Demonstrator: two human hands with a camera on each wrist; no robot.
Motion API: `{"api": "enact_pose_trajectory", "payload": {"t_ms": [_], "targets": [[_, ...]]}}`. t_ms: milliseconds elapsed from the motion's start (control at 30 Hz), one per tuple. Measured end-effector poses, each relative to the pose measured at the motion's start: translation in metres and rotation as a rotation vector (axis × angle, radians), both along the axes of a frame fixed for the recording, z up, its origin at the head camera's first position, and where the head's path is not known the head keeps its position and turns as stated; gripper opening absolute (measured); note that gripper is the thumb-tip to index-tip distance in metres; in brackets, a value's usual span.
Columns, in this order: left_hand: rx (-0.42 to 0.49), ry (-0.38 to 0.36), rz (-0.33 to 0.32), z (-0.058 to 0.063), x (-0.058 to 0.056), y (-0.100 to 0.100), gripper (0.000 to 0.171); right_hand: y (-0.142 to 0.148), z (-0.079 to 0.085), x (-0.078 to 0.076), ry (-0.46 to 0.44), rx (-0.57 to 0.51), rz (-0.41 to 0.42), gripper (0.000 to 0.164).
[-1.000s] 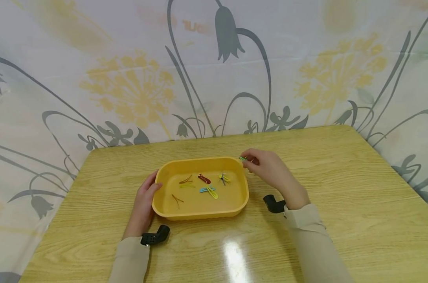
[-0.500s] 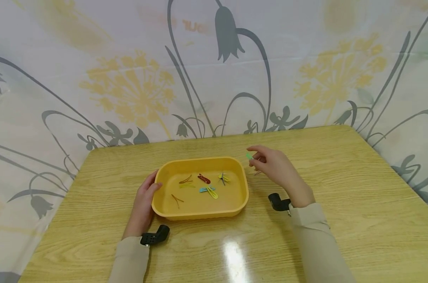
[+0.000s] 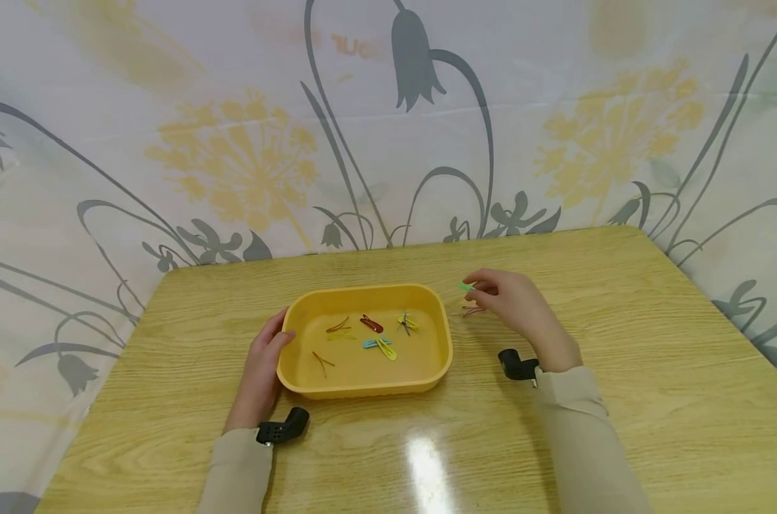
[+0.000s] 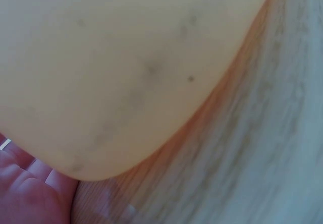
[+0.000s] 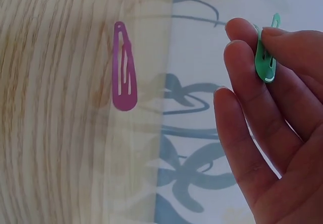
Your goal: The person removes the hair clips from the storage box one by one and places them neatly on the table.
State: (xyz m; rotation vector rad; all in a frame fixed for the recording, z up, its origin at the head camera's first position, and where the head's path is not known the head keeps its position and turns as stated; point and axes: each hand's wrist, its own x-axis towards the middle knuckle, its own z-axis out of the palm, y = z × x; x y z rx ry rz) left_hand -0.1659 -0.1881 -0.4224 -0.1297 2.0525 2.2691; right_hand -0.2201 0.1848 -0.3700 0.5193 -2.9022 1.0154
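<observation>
R hand point(image 3: 516, 307) pinches the green clip point(image 5: 266, 65) btwn thumb & fingers, off to the R of the tray point(image 3: 362, 392); L hand point(image 3: 262, 360) grips the tray's L end, thumb over rim, tho how firmly I can't tell, L wrist view being too blurry. Main risk: clip's small, so a loose pinch could drop it. Low fingers might also knock the pink clip point(image 5: 124, 71) on the table point(image 3: 658, 335), near the tray's R rim. Most room's to the R; table's back edge is closer.
</observation>
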Motion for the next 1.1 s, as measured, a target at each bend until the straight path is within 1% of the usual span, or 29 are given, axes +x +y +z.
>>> {"api": "enact_pose_trajectory", "payload": {"t_ms": [267,767,1100], "targets": [[0.005,-0.002,0.009,0.000,-0.001,0.000,0.044,0.004,-0.005,-0.002,-0.007,-0.013,-0.015,0.021],[-0.003,-0.001,0.004,-0.001,0.000,0.000,0.043,0.010,-0.016,-0.005,0.009,0.028,-0.026,0.019],[0.000,-0.006,0.008,-0.001,0.000,0.000,0.044,0.015,-0.023,-0.007,-0.007,0.077,-0.049,0.018]]}}
